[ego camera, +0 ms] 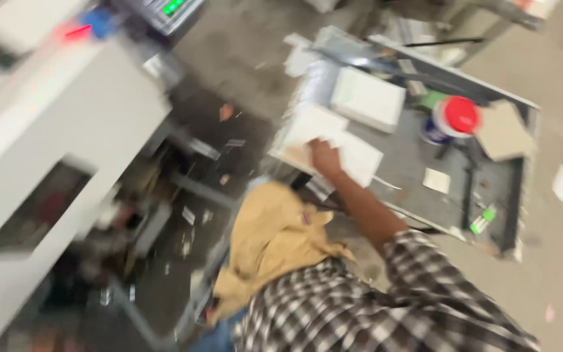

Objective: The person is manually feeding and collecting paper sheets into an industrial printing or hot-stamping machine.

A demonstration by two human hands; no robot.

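The frame was motion-blurred. One hand [326,158] was in view, at the end of a bare forearm coming out of a checked sleeve [418,261]; by its place on the right of the body it read as the right hand. Its fingers lay on a white paper stack [360,156], curled over the stack's near edge, but the blur hid whether they gripped it or only rested there. The left hand was out of view.

The stack sat at the near left corner of a grey metal table [418,166], on a tan board. Just beyond it lay a second white stack [367,98], a thicker block. Further right on the table stood a tub with a red lid [459,116], and beside that a tan cardboard piece [504,132]. A small pale square slip [436,180] lay near the table's middle, and a green-tipped marker [482,220] near its front edge.

A yellow cloth [275,234] hung below the forearm, over the person's front. To the left stood a large white machine [53,137]. Paper scraps were strewn over the concrete floor [229,52].
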